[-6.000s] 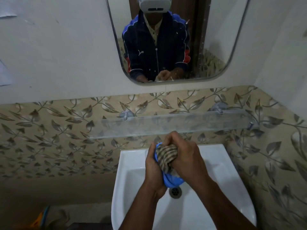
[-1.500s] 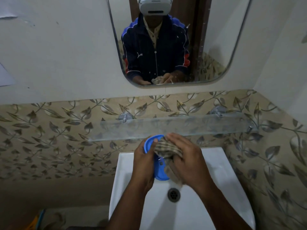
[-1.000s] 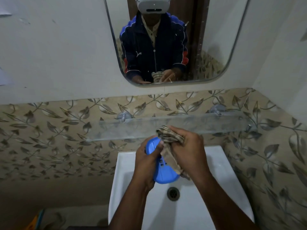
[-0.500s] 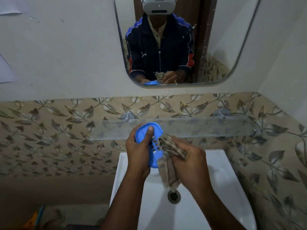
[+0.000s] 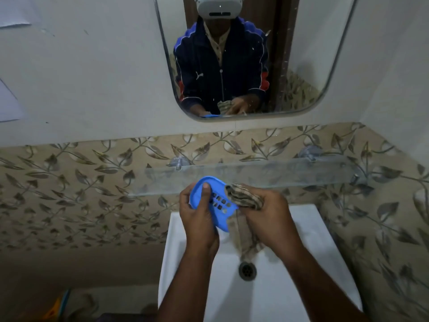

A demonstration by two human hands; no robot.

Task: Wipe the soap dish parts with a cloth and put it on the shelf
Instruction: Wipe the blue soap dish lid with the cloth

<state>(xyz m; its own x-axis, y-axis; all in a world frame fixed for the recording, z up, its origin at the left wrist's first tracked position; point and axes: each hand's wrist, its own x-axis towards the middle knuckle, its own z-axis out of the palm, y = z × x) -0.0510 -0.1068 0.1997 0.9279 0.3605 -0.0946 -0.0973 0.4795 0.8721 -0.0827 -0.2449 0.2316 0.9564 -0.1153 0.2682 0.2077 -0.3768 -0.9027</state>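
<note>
White sink (image 5: 325, 263) below; left hand (image 5: 199, 219) grips blue soap dish part (image 5: 216, 201), right hand (image 5: 267, 217) clutches checked cloth (image 5: 246, 198) against its right edge.

Your forearms (image 5: 190, 282) are bare, no sleeves.
Mirror (image 5: 301, 66): navy zip jacket (image 5: 220, 73), blue-red trim, white headset (image 5: 219, 6).

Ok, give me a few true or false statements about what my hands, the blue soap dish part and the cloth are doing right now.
1. The left hand holds the blue soap dish part. True.
2. The right hand grips the striped cloth. True.
3. The soap dish part already rests on the glass shelf. False: it is held in front of the shelf, above the sink.
4. The cloth lies in the sink, untouched. False: it is in the right hand, against the part's edge.
5. The part has holes. True.
</note>
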